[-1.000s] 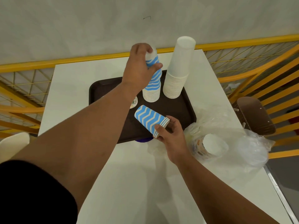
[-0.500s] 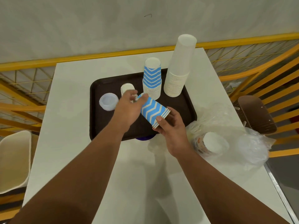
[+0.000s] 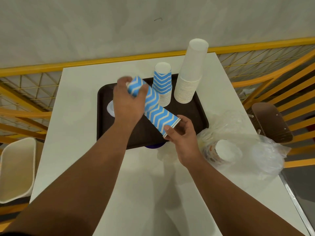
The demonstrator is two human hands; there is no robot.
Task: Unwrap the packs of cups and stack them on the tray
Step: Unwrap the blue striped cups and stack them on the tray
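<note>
Both forearms are bare from wrist to elbow, with no watch, ring or band on them. The left hand (image 3: 127, 101) and the right hand (image 3: 183, 135) wear no gloves. On the right hand, one short, plain nail shows. At the lower left corner a thin edge of dark, perhaps black, sleeve (image 3: 15, 233) shows.

Both arms reach forward, left hand (image 3: 128, 101) and right hand (image 3: 183, 133) each curled in a grip.

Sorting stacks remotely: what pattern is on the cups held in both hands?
Blue with cream zigzag stripes, on the held cups; head view.
</note>
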